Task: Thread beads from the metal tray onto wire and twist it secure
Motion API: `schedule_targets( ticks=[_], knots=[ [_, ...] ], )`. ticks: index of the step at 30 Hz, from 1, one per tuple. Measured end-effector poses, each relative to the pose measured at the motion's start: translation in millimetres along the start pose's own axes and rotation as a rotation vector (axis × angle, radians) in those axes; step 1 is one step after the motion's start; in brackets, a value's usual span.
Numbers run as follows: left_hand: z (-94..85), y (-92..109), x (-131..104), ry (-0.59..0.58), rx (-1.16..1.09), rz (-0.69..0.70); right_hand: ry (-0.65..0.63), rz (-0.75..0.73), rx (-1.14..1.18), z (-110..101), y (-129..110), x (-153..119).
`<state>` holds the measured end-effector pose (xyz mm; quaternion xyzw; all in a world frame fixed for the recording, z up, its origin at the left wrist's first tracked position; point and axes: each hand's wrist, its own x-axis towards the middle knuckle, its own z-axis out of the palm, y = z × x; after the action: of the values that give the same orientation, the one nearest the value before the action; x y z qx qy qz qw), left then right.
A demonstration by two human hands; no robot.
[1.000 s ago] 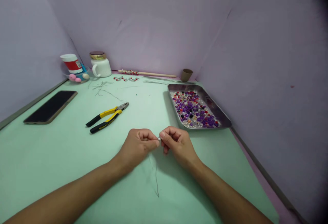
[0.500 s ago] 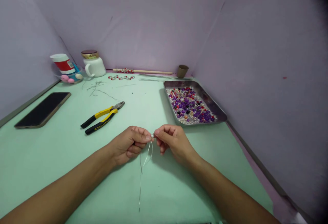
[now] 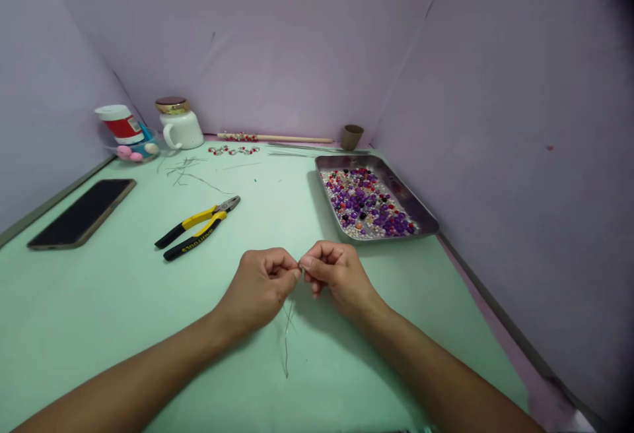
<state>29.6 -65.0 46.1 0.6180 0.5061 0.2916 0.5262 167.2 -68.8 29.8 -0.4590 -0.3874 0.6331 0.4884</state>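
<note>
Over the middle of the table, my left hand (image 3: 267, 286) and my right hand (image 3: 337, 274) meet fingertip to fingertip. Both are closed in a pinch on a thin wire (image 3: 286, 347), whose loose ends hang below my left fingers. The fingers cover the spot where they grip, and the white bead seen there earlier is hidden now. Left of my hands lie pliers (image 3: 198, 225) with yellow and black handles, jaws pointing away. Beyond my right hand stands a metal tray (image 3: 406, 189) of purple, red, black and pearl-white beads (image 3: 366, 205).
A phone (image 3: 84, 212) lies at the left. Farther back are loose wire pieces (image 3: 185, 169), a white lidded mug (image 3: 183, 129), a bowl with a red-and-white container (image 3: 121, 126), a beaded strand (image 3: 234, 150), a wooden stick (image 3: 292, 139) and a small brown pot (image 3: 351, 137).
My left hand has turned over, its back now upward, and its fingertips have closed up against my right ones. The wire ends have swung and hang shorter. The white bead has gone from sight.
</note>
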Motion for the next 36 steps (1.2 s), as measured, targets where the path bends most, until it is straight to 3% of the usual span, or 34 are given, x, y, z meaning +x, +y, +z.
schedule_targets(
  ticks=[6, 11, 22, 29, 36],
  knots=[
    [1.0, -3.2, -0.3, -0.008, 0.104, 0.109, -0.036, 0.207, 0.103, -5.4, 0.6, 2.5],
    [-0.5, -5.6, 3.8, 0.017, -0.036, 0.008, -0.125, 0.125, 0.149, -7.8, -1.6, 3.2],
    [-2.9, -1.5, 3.2, 0.019, -0.108, -0.014, -0.016, -0.012, 0.006, -10.2, -4.2, 3.7],
    [-3.6, 1.3, 0.1, 0.038, -0.148, -0.033, -0.088, -0.088, -0.066, -9.0, -2.3, 0.9],
    [-1.7, -0.6, 1.9, -0.026, -0.240, -0.094, -0.062, -0.076, -0.149, -6.1, -0.4, 1.0]
  ],
)
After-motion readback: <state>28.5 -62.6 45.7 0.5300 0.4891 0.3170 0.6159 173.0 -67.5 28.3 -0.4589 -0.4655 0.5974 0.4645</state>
